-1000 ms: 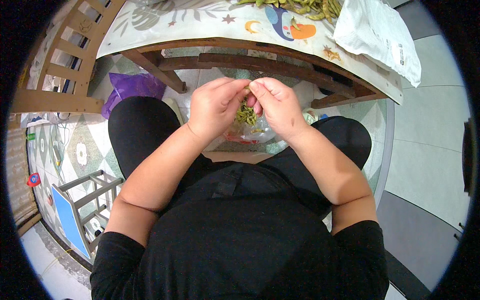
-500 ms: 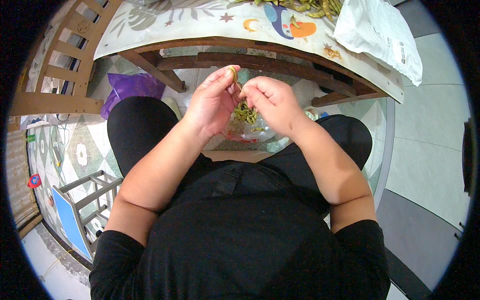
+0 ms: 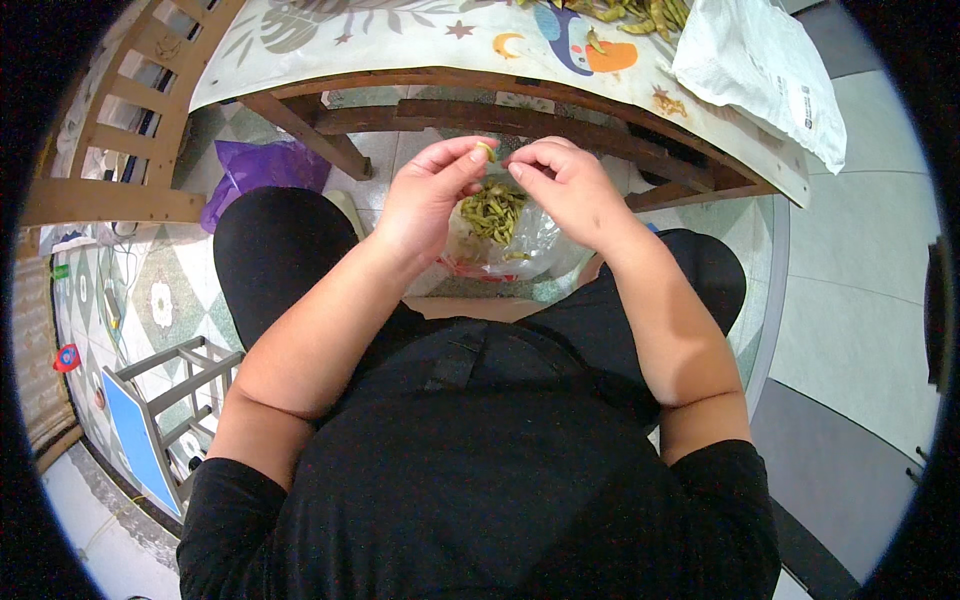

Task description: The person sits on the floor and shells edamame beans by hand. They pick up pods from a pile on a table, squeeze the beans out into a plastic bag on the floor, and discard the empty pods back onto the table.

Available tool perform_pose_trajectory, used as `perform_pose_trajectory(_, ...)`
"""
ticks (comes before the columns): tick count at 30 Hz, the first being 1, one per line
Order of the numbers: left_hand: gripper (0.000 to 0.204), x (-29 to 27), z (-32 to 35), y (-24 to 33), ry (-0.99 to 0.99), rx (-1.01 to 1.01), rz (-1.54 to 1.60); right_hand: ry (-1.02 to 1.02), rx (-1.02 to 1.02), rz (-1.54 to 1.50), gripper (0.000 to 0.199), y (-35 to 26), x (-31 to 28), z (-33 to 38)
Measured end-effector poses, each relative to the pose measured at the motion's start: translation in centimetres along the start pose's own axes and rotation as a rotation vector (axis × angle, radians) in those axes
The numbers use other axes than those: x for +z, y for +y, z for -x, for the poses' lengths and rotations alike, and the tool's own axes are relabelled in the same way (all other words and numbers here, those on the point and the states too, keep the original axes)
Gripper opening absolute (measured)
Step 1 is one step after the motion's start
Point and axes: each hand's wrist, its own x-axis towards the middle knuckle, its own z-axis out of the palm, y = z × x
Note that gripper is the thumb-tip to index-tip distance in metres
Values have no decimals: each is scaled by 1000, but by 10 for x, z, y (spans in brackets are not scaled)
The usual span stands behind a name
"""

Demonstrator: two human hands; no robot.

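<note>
Left hand (image 3: 425, 200) grip pinches small green bean pod (image 3: 485, 151); right hand (image 3: 565, 185) fingertips together, empty – we hold both over clear plastic bag (image 3: 530, 245) for husks

Two hands: left hand (image 3: 425, 195), right hand (image 3: 570, 190). One green pod (image 3: 486, 151), one clear bag (image 3: 520, 245), one purple bag (image 3: 262, 170), one white bag (image 3: 760, 70), one worktop (image 3: 400, 45).

Clear plastic bag (image 3: 530, 240) w/ green pods between the knees, red trim at bottom. White plastic bag (image 3: 760, 70) on table's right end. Purple bag (image 3: 262, 170) on floor, left.
</note>
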Motion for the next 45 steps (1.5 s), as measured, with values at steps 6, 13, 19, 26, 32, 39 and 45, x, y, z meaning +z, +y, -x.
perform_pose_trajectory(6, 22, 4, 6, -4, -244, 37, -25, -257, 320, -875, 23, -10, -6, 4)
perform_pose_trajectory(13, 22, 7, 9, 0, -227, 151, -46, -326, 384, -1055, 21, -11, -9, 3)
perform_pose_trajectory(19, 14, 6, 10, 1, -175, 259, -47, -289, 361, -1092, 18, -13, -1, 6)
perform_pose_trajectory(26, 11, 6, 12, 6, -175, 320, -119, -275, 324, -1069, 14, -15, 0, 8)
perform_pose_trajectory(32, 15, 9, 13, 9, -124, 310, -183, -227, 301, -1107, 14, -17, 3, 7)
perform_pose_trajectory(39, 18, 7, 12, 9, -105, 485, -381, -133, 247, -1059, 12, -16, 10, 9)
perform_pose_trajectory(45, 12, 3, 8, 2, -62, 606, -436, -45, 198, -916, 9, -18, 16, 11)
